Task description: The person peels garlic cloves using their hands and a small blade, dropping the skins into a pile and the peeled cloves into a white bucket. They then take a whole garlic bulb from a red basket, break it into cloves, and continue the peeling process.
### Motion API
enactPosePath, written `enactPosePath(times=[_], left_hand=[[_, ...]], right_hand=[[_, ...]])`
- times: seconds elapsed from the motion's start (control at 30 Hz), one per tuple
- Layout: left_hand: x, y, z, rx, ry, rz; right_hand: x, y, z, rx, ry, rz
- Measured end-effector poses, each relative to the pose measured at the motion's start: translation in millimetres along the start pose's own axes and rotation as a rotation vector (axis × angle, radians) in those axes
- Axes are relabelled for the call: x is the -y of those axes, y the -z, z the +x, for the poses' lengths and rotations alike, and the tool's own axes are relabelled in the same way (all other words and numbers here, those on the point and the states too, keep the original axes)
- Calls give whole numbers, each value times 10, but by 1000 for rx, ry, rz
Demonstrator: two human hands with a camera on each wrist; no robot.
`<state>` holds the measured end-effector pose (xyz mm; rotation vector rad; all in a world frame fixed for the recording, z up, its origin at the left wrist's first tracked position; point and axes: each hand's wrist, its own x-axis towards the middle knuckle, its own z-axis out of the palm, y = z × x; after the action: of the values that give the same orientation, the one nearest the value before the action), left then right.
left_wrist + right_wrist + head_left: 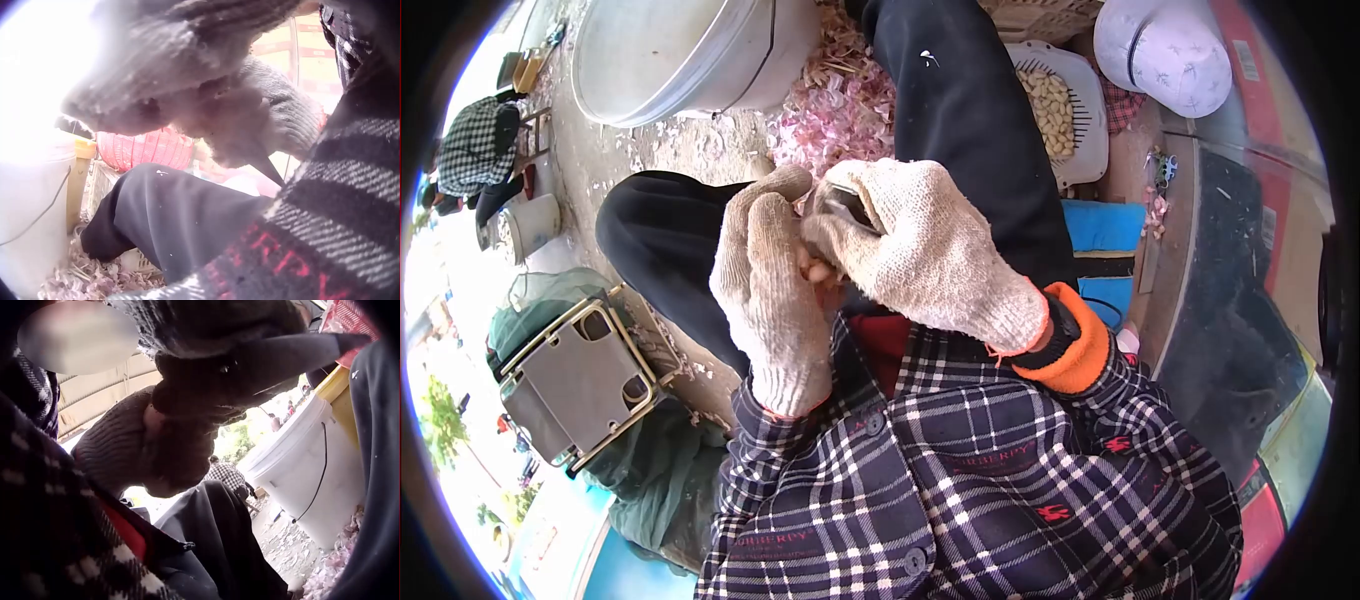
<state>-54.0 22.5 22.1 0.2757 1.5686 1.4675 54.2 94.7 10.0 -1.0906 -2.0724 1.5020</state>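
Note:
Both hands wear cream knit gloves and meet in front of the chest in the head view. My left hand (768,285) holds pale pinkish garlic cloves (815,268), its fingers bent over them and hiding most of them. Fingertips of my right hand (935,240) are right at the garlic from the other side. That hand also grips a small dark knife (281,357), whose length shows along the glove in the right wrist view. In the left wrist view, a pointed dark end of the knife (267,167) sticks out below the right glove.
Pink and white garlic skins (840,115) lie heaped between the legs. A large white bucket (670,60) stands beyond the left knee. Right of the right leg sits a white basket (1093,125) of peeled cloves. A folding chair (580,380) is at left; another person (480,150) sits farther off.

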Motion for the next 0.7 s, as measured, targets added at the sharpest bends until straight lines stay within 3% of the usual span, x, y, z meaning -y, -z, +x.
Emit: enactPosePath(times=[0.07, 0.1, 0.13, 0.2, 0.33, 0.53, 0.6, 0.67, 0.7], left_hand=[[40, -2, -50, 27, -133, 199], [-1, -37, -60, 38, -110, 112], [-3, -19, -40, 37, -109, 115], [9, 30, 50, 128, -6, -66], [66, 106, 88, 112, 220, -257], [76, 244, 128, 166, 199, -200], [91, 351, 170, 299, 419, -442], [82, 266, 148, 243, 414, -445], [76, 238, 130, 190, 397, -409]], right_hand=[[-48, -2, 29, 27, -244, 227], [-25, -13, -2, -66, -218, 220], [-99, -58, 26, -65, -257, 542], [-13, 70, 47, 22, -526, 827], [-91, 91, 35, 104, -554, 902], [-234, 66, -34, 34, -370, 258], [-124, 156, -61, 14, -325, 239], [87, 289, -88, 180, -295, -139], [25, 221, -125, 132, -187, -189]])
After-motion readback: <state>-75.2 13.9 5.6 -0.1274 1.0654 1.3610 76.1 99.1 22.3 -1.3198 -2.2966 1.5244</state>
